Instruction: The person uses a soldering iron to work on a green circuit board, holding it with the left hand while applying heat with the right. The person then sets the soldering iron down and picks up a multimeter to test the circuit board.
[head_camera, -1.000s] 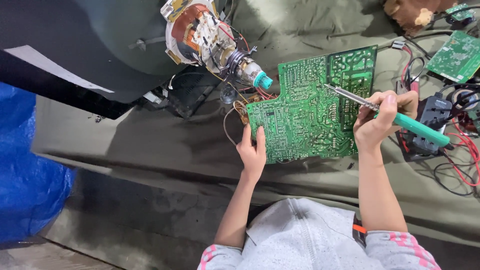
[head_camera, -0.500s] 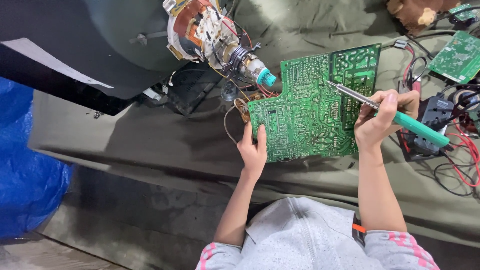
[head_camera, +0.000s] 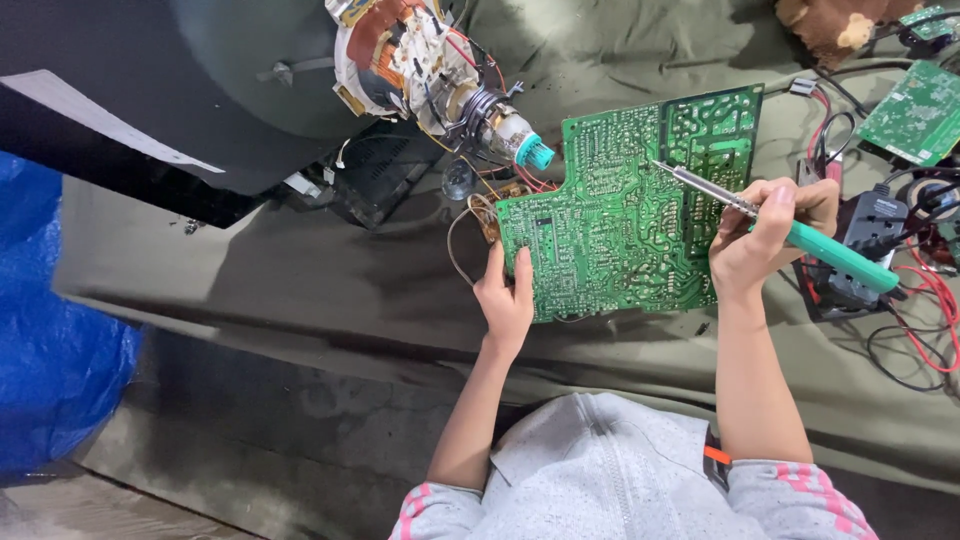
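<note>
Head view shows your left hand (head_camera: 507, 300) pressing flat with loose fingers on the near-left corner of one large green circuit board (head_camera: 620, 210), which lies on the olive cloth (head_camera: 300, 280). Your right hand (head_camera: 765, 235) is clenched around one green-handled soldering iron (head_camera: 800, 238), tip over the board. Two smaller green boards (head_camera: 915, 110) lie at the far right.

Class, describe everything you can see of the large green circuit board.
The large green circuit board lies solder side up on an olive cloth, notched at its upper left corner. Fine silvery traces cover it. The left hand steadies its lower left edge; the soldering iron in the right hand points at its upper right part.
</note>
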